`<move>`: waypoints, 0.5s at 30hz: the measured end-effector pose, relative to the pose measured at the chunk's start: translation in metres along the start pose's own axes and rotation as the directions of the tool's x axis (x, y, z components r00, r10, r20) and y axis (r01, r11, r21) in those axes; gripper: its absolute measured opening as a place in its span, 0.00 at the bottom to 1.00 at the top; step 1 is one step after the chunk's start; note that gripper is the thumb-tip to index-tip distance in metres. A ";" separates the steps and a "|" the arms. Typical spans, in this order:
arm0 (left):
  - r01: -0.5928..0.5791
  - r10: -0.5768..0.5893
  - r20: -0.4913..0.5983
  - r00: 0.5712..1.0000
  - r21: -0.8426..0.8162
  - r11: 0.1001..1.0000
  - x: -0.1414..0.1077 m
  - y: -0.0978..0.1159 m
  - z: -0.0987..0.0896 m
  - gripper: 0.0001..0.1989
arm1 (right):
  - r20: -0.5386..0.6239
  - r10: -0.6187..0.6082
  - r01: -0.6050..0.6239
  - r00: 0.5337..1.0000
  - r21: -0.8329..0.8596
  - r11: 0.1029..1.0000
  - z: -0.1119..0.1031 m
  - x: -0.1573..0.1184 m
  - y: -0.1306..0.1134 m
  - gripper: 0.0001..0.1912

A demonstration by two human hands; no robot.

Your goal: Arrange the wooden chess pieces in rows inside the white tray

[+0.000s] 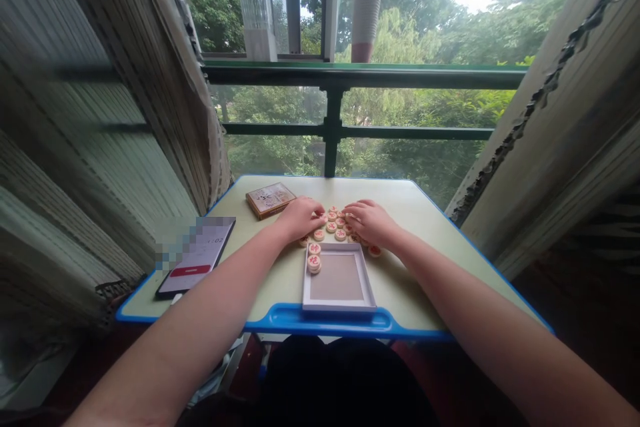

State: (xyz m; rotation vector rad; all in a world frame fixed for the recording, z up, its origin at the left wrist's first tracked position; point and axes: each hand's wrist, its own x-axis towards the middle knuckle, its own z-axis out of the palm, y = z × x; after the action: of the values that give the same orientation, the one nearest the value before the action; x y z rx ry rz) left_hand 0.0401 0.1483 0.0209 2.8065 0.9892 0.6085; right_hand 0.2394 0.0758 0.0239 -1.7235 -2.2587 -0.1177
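Observation:
Round wooden Chinese chess pieces with red characters point(331, 227) lie in a loose cluster on the table, beyond a shallow white box tray point(370, 297). My left hand point(302, 216) is at the cluster's left side, fingers curled and thumb closed in at a chess piece point(324, 217) at its fingertips. From the right, my right hand point(373, 221) reaches over the pieces with fingers stretched out, covering some of them. Inside the tray's left edge sit a piece point(314, 249) and, nearer me, what looks like a small stack point(313, 263).
A patterned box lid point(270, 199) lies at the back left of the pale table point(410, 280). A phone point(197, 257) with a lit screen rests near the left edge. The table has a raised blue rim point(330, 321). Curtains hang on both sides; a green railing point(365, 75) stands behind.

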 end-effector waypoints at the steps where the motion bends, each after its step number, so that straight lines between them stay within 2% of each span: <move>1: 0.004 -0.004 0.003 1.000 0.008 1.000 0.000 0.000 0.001 0.14 | 0.015 -0.044 0.043 0.999 0.019 0.999 0.001 0.000 0.000 0.16; 3: 0.018 -0.018 0.006 1.000 0.015 1.000 0.000 0.000 0.003 0.16 | 0.035 -0.112 0.110 0.993 0.051 0.993 0.002 0.001 -0.001 0.15; 5: 0.028 -0.028 0.013 1.000 0.021 0.999 0.001 0.001 0.005 0.17 | 0.028 -0.107 0.105 0.994 0.061 0.993 0.001 0.001 0.000 0.16; 9: 0.022 -0.023 0.030 0.999 0.054 0.998 0.001 0.001 0.007 0.16 | -0.053 0.077 -0.075 0.996 0.047 0.996 -0.006 0.003 0.006 0.18; 12: 0.017 -0.019 0.030 0.999 0.055 0.998 0.001 0.001 0.007 0.16 | -0.108 0.250 -0.249 0.962 0.020 0.968 -0.011 0.004 0.016 0.21; 15: 0.026 -0.028 0.037 0.999 0.058 0.998 0.000 0.002 0.006 0.16 | -0.070 0.358 -0.358 0.931 0.008 0.934 -0.013 0.004 0.026 0.21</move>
State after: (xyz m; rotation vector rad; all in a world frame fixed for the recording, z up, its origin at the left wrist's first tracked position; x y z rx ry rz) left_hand 0.0442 0.1469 0.0158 2.8381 1.0521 0.5294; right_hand 0.2653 0.0836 0.0345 -2.0664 -1.8585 -0.1023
